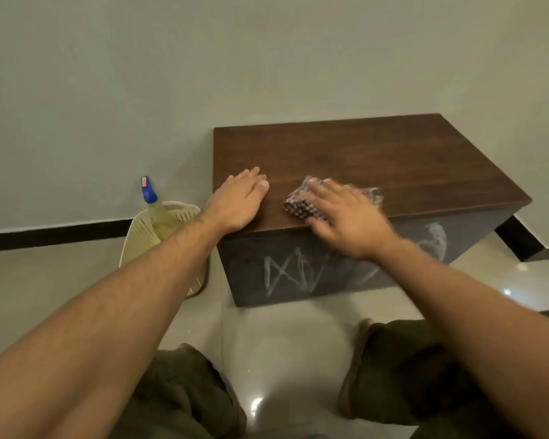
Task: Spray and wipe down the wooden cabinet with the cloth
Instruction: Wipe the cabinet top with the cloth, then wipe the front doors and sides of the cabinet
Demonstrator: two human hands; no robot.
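A low wooden cabinet (377,153) with a dark brown top stands against the wall; its dark front face carries white chalk-like scribbles. My left hand (238,201) lies flat, palm down, on the top's near left corner, holding nothing. My right hand (346,213) presses a checkered cloth (298,205) onto the top near the front edge; hand and cloth are motion-blurred. A spray bottle (151,198) with a blue nozzle stands in a cream basket on the floor, left of the cabinet.
The cream perforated basket (140,236) sits on the pale tiled floor by the wall, partly behind my left forearm. A black skirting strip (54,237) runs along the wall. My knees in dark olive trousers (409,369) are on the floor before the cabinet.
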